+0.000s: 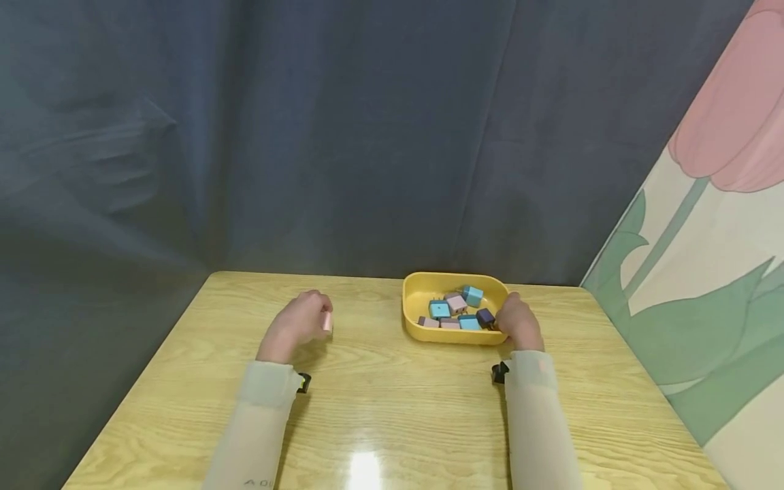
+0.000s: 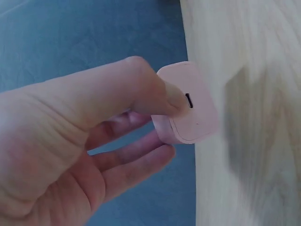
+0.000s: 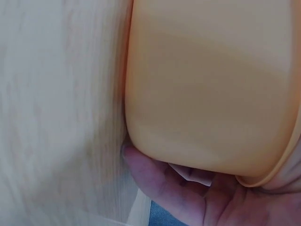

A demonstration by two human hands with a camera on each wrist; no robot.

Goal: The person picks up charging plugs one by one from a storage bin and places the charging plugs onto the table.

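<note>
My left hand (image 1: 299, 320) pinches a small pink charger plug (image 2: 200, 120) between thumb and fingers, just above the left part of the table. A narrow dark port slot shows on the plug's face in the left wrist view. To the right stands a shallow yellow plastic bin (image 1: 453, 335) with rounded corners. It holds several charger plugs: blue ones (image 1: 439, 310), pink ones (image 1: 456, 304) and a dark one (image 1: 485, 318). My right hand (image 1: 519, 324) grips the bin's right end, with fingers along the outer wall (image 3: 207, 94) and near the rim.
A wooden table (image 1: 392, 395) carries the bin near its back edge. Behind it hangs a dark blue-grey curtain (image 1: 367, 136). On the right is a wall with a painted tulip (image 1: 729, 109).
</note>
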